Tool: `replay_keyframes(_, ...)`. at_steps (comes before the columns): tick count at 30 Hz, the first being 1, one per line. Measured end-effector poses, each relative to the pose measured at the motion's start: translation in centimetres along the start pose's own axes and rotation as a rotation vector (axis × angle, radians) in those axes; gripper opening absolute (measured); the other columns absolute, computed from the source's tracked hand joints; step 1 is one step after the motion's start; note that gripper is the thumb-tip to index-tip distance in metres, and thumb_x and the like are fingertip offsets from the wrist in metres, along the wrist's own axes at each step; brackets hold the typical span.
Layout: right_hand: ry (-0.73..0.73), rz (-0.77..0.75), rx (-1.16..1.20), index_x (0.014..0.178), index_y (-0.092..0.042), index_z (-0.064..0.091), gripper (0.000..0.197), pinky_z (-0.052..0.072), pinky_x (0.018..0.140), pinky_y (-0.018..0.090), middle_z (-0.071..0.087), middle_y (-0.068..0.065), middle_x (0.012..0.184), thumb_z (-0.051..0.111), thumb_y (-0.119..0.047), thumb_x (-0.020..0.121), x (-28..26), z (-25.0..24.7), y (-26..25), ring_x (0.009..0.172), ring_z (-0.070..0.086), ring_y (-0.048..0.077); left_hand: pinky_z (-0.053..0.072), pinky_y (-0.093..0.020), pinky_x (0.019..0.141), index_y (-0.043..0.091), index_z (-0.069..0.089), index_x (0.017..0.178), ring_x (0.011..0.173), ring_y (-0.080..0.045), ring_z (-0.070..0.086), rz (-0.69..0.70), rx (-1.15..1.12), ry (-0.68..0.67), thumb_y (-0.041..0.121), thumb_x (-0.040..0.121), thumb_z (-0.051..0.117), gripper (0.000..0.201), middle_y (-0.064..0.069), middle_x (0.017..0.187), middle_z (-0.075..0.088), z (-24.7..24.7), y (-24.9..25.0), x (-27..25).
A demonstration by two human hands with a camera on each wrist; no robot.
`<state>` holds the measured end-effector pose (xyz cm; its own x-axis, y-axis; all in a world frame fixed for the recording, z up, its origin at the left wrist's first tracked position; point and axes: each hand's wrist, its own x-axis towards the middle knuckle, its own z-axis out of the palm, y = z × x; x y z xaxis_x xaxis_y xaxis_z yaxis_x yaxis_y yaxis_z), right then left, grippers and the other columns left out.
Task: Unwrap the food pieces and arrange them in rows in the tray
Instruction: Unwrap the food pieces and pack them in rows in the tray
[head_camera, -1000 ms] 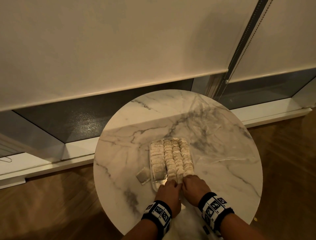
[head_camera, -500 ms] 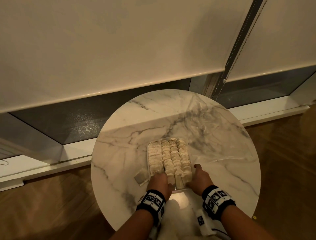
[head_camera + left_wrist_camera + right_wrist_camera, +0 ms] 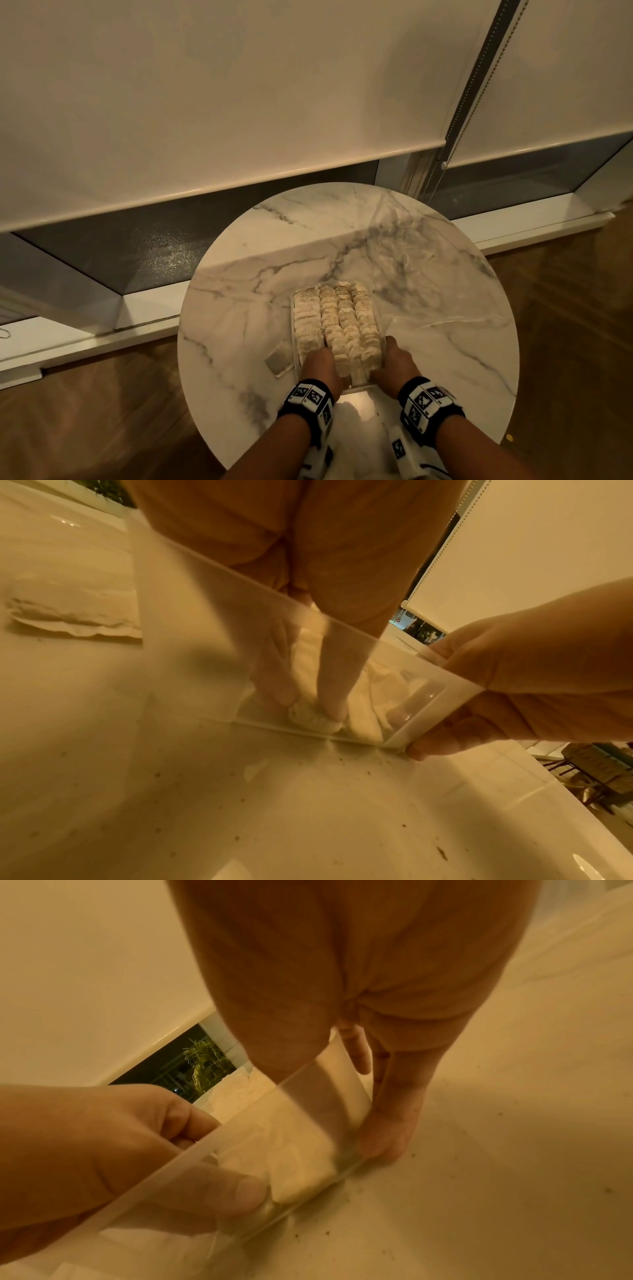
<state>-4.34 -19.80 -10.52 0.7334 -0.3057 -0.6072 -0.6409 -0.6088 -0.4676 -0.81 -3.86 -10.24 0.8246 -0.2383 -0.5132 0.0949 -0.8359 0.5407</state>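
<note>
A clear plastic tray (image 3: 356, 389) on the round marble table holds several rows of pale food pieces (image 3: 337, 315). My left hand (image 3: 320, 363) reaches down into the tray's near left part. In the left wrist view its thumb and a finger pinch one pale piece (image 3: 313, 719) against the tray floor. My right hand (image 3: 394, 359) grips the tray's near right corner (image 3: 455, 693), thumb at the rim and fingers (image 3: 387, 1123) down the outer wall to the tabletop. One flat piece (image 3: 279, 361) lies on the table left of the tray.
A sheet of clear plastic wrap (image 3: 411, 246) lies spread over the table's far right. Crumbs dot the marble (image 3: 342, 818) in front of the tray. Beyond the table (image 3: 239, 291) are a window sill and roller blinds with a bead chain (image 3: 442, 164); wooden floor surrounds it.
Both hands were together at the tray's near middle. They have parted: the left went into the near left rows, the right to the near right corner.
</note>
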Motion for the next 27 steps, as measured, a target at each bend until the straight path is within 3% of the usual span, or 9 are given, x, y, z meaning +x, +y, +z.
replay_keyframes(8,-0.011,0.002,0.028,0.134,-0.013,0.038,0.066,0.048,0.088,0.030,0.060,0.015,0.126,0.074,-0.019,0.078,0.0,0.2,0.1,0.114,0.059,0.031,0.054,-0.027,0.089,0.016,0.069,0.115,0.105,-0.021,0.065,-0.052,0.013,0.005,0.028,0.084,0.069,0.033,-0.004,0.114,0.069,0.2,-0.4,0.3)
replay_keyframes(13,-0.015,-0.001,0.030,0.133,-0.013,0.038,0.065,0.050,0.089,0.031,0.061,0.014,0.124,0.073,-0.020,0.078,0.0,0.2,0.2,0.113,0.059,0.031,0.045,-0.020,0.074,0.012,0.067,0.109,0.101,-0.022,0.065,-0.135,-0.045,0.067,0.036,0.089,0.061,0.031,-0.007,0.109,0.070,-0.5,-0.7,0.4)
replay_keyframes(17,-0.023,-0.001,0.021,0.134,-0.013,0.037,0.066,0.049,0.090,0.032,0.060,0.015,0.125,0.073,-0.019,0.079,0.1,0.2,0.2,0.114,0.059,0.031,0.049,-0.025,0.087,0.016,0.062,0.121,0.107,-0.023,0.063,-0.145,-0.147,0.065,0.038,0.089,0.059,0.038,-0.006,0.117,0.067,-0.6,-0.2,0.3)
replay_keyframes(21,-0.031,-0.012,0.025,0.135,-0.012,0.036,0.066,0.048,0.091,0.031,0.059,0.015,0.126,0.073,-0.019,0.080,0.1,0.1,0.3,0.115,0.059,0.030,0.046,-0.021,0.082,0.014,0.062,0.119,0.105,-0.022,0.063,-0.173,-0.191,0.079,0.033,0.088,0.063,0.036,-0.005,0.114,0.068,-1.1,0.2,0.5)
replay_keyframes(27,-0.043,-0.031,0.009,0.136,-0.011,0.035,0.067,0.048,0.090,0.030,0.059,0.015,0.127,0.071,-0.020,0.081,0.1,0.0,0.3,0.115,0.059,0.030,0.049,-0.024,0.085,0.014,0.063,0.117,0.104,-0.022,0.064,-0.178,-0.159,0.070,0.036,0.087,0.063,0.037,-0.005,0.112,0.069,-1.4,0.9,0.8)
